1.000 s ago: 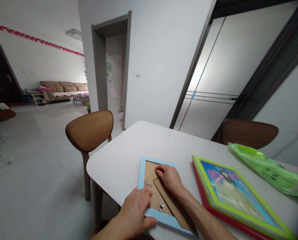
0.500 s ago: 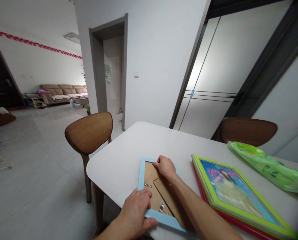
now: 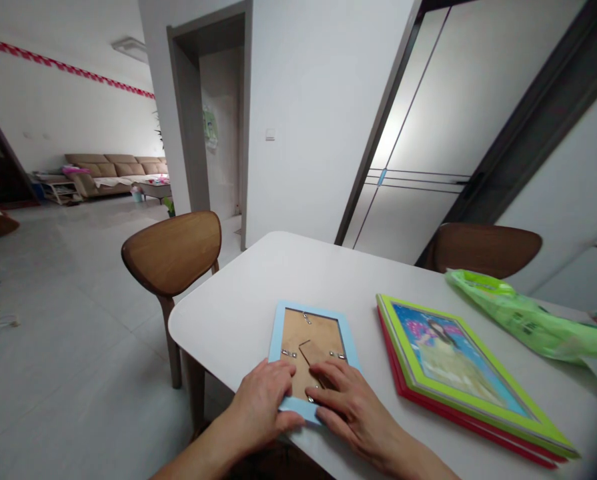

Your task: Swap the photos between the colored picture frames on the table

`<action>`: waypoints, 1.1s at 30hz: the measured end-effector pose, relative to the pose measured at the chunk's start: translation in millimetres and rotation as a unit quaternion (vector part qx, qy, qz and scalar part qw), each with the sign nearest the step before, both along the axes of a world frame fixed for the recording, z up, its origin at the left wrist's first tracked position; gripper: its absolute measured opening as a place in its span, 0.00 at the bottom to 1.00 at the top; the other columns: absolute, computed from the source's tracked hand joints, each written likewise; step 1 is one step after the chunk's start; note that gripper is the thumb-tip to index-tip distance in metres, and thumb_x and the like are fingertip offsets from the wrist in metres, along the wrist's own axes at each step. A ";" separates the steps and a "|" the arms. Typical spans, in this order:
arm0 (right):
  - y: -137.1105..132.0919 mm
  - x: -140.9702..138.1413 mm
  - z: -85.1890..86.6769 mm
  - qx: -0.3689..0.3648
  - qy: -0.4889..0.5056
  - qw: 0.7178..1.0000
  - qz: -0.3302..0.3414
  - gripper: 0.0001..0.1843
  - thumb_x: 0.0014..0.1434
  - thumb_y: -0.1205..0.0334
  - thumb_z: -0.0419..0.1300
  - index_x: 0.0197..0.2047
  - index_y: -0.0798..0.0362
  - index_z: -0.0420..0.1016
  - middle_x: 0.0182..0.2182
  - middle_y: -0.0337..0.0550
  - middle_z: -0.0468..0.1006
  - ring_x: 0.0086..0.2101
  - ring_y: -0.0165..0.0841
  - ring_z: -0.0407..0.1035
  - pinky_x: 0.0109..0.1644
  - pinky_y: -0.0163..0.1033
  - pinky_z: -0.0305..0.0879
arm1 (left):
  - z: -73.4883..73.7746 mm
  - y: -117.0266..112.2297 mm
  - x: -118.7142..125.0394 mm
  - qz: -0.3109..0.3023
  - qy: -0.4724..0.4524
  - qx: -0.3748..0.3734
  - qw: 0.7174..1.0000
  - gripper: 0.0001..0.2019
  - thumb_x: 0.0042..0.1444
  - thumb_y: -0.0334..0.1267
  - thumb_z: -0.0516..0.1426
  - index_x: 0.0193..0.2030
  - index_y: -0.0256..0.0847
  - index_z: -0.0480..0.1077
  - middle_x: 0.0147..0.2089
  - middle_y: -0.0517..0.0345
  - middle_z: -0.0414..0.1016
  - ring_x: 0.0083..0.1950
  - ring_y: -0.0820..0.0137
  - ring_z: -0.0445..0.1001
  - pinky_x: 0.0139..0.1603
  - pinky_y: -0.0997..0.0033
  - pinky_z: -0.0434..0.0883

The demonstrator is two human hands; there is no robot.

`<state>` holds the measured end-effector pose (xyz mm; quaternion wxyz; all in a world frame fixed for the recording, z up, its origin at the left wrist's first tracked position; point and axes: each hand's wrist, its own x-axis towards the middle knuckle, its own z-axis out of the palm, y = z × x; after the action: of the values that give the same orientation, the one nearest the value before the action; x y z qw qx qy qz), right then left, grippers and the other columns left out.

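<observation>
1. The blue frame point(image 3: 311, 333) lies face down on the white table point(image 3: 278, 273), at the near edge and close to the near left corner. Its brown backing board faces up.
2. The backing shows small metal tabs point(image 3: 288, 353) at its sides and a darker cardboard stand piece point(image 3: 312, 352) in the middle.
3. The left hand point(image 3: 263, 410) clamps the frame's near left corner, with the fingers bent on top and the thumb along the near edge.
4. The right hand point(image 3: 351, 410) lies flat, palm down, on the near part of the backing. Its fingers are spread, touch the stand piece and grip nothing.
5. The two hands sit just beside each other at the frame's near edge. I cannot tell whether they touch.
6. A stack of frames point(image 3: 458, 373) lies to the right of the blue frame, near it but apart. The green-bordered one on top is picture side up, and a red one shows beneath.
7. A green plastic bag point(image 3: 523, 323) lies beyond the stack, toward the table's far right edge.
8. A wooden chair point(image 3: 173, 250) stands at the table's left side.
9. A second chair point(image 3: 483, 247) stands at the far side.
</observation>
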<state>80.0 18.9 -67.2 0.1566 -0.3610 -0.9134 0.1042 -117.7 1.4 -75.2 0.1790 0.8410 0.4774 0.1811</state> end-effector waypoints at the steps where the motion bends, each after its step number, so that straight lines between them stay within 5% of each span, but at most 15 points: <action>1: -0.6 1.5 -0.9 0.004 -0.002 1.000 0.006 0.15 0.52 0.58 0.51 0.43 0.43 0.70 0.47 0.44 0.66 0.50 0.40 0.54 0.53 0.49 0.49 | 1.2 0.0 0.1 -0.001 0.003 -0.003 1.000 0.13 0.44 0.40 0.60 0.34 0.41 0.63 0.52 0.58 0.63 0.52 0.66 0.61 0.54 0.65 0.55; 14: -12.1 5.3 3.3 0.016 -0.055 0.998 0.003 0.21 0.48 0.54 0.55 0.48 0.43 0.63 0.47 0.42 0.64 0.45 0.38 0.54 0.47 0.42 0.51 | 15.0 -2.7 2.2 0.023 0.000 -0.022 0.999 0.11 0.43 0.36 0.60 0.34 0.42 0.64 0.50 0.58 0.66 0.49 0.66 0.64 0.50 0.67 0.60; 17: -12.5 4.6 -1.2 0.017 -0.042 0.999 -0.004 0.21 0.46 0.55 0.56 0.47 0.42 0.64 0.47 0.41 0.64 0.46 0.39 0.55 0.47 0.43 0.51 | 13.7 -1.5 10.1 0.023 0.042 -0.019 0.999 0.14 0.39 0.35 0.61 0.35 0.41 0.64 0.54 0.54 0.62 0.54 0.62 0.60 0.54 0.62 0.56; 21: -10.3 12.0 -5.4 -0.017 0.059 0.998 -0.021 0.28 0.43 0.54 0.58 0.50 0.44 0.61 0.50 0.43 0.62 0.49 0.40 0.54 0.52 0.45 0.49 | 5.0 2.4 20.0 0.005 0.093 -0.014 0.996 0.18 0.36 0.33 0.61 0.38 0.41 0.64 0.57 0.48 0.59 0.58 0.55 0.55 0.57 0.47 0.47; 23: -9.4 21.9 -6.0 -0.046 0.183 0.977 -0.103 0.29 0.46 0.53 0.56 0.52 0.48 0.60 0.52 0.48 0.60 0.51 0.40 0.53 0.53 0.46 0.49 | 5.0 5.6 19.6 -0.008 0.050 0.009 0.999 0.14 0.40 0.32 0.58 0.37 0.42 0.64 0.54 0.48 0.63 0.56 0.56 0.58 0.56 0.45 0.48; 25: -10.0 30.9 -5.9 -0.098 0.351 0.903 -0.226 0.24 0.49 0.52 0.51 0.50 0.51 0.61 0.50 0.51 0.63 0.49 0.40 0.57 0.51 0.45 0.53 | 14.7 8.1 19.0 0.000 -0.051 0.031 0.998 0.09 0.43 0.33 0.56 0.34 0.43 0.64 0.51 0.49 0.66 0.54 0.57 0.61 0.55 0.49 0.53; 28: -14.8 26.1 -5.8 -0.236 0.573 0.716 -0.320 0.23 0.48 0.48 0.53 0.44 0.54 0.64 0.40 0.50 0.70 0.37 0.36 0.66 0.37 0.40 0.62 | 46.8 6.2 29.3 0.032 -0.268 -0.004 0.963 0.03 0.49 0.37 0.54 0.28 0.42 0.62 0.49 0.50 0.67 0.51 0.59 0.63 0.49 0.59 0.61; 31: -19.2 -6.9 -4.8 -0.442 0.682 0.533 -0.236 0.27 0.43 0.44 0.56 0.42 0.53 0.65 0.30 0.44 0.74 0.26 0.32 0.68 0.26 0.36 0.61 | 79.8 -2.8 55.6 0.024 -0.469 -0.118 0.875 0.09 0.49 0.43 0.55 0.26 0.40 0.61 0.50 0.50 0.66 0.49 0.59 0.65 0.46 0.64 0.64; 33: -18.7 -29.1 -0.8 -0.521 0.713 0.442 -0.157 0.27 0.41 0.42 0.57 0.38 0.55 0.68 0.25 0.43 0.74 0.23 0.32 0.68 0.23 0.35 0.60 | 92.2 -8.5 74.7 0.032 -0.552 -0.172 0.815 0.11 0.45 0.44 0.58 0.26 0.39 0.62 0.48 0.50 0.67 0.49 0.58 0.66 0.47 0.64 0.64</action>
<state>50.9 0.2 -68.0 0.5489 -0.3105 -0.1813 0.7546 -43.0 -7.2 17.1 0.5485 0.5397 0.3484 0.5352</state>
